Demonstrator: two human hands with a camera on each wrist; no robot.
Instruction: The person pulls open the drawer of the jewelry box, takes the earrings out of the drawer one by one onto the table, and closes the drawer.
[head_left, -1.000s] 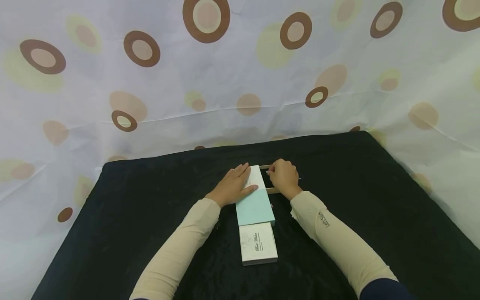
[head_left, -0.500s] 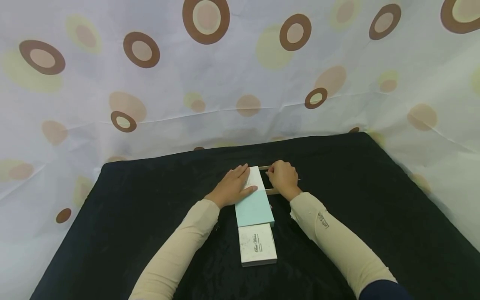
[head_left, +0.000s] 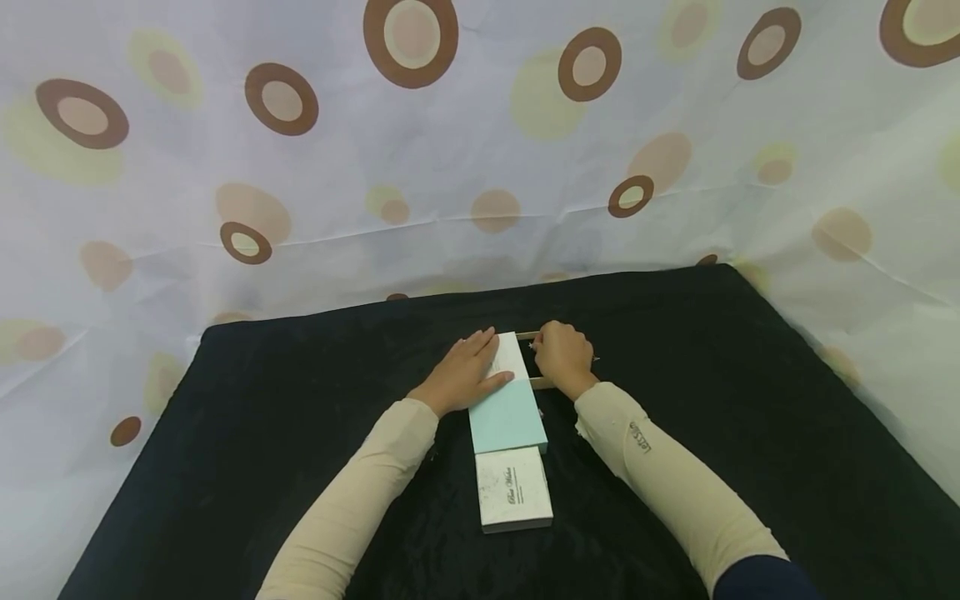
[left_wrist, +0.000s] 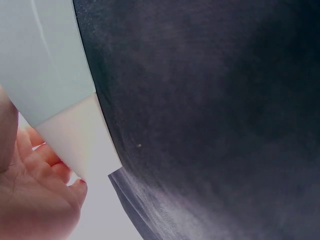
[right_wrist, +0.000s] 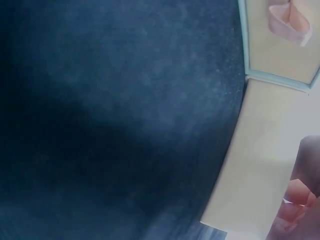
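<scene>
My left hand point(head_left: 461, 372) rests flat over the white box point(head_left: 510, 357) and the near light-blue box point(head_left: 508, 421), fingers straight and thumb spread. A shallow drawer with tan side walls point(head_left: 543, 383) sticks out of the white box toward the right. My right hand point(head_left: 564, 354) reaches over that drawer, fingers curled together at a small silvery thing point(head_left: 532, 345), too small to name. In the right wrist view a pink ribbon loop point(right_wrist: 290, 22) hangs on the light-blue box's cream side. The left wrist view shows part of a hand point(left_wrist: 40, 200) beside the white box.
A smaller white box point(head_left: 516, 492) with black lettering lies against the near end of the light-blue one. Black cloth point(head_left: 337, 400) covers the table. Behind the far edge hangs a white curtain point(head_left: 450, 167) with brown and beige circles.
My right hand has shifted very slightly left over the drawer. The left hand and the boxes hold their places.
</scene>
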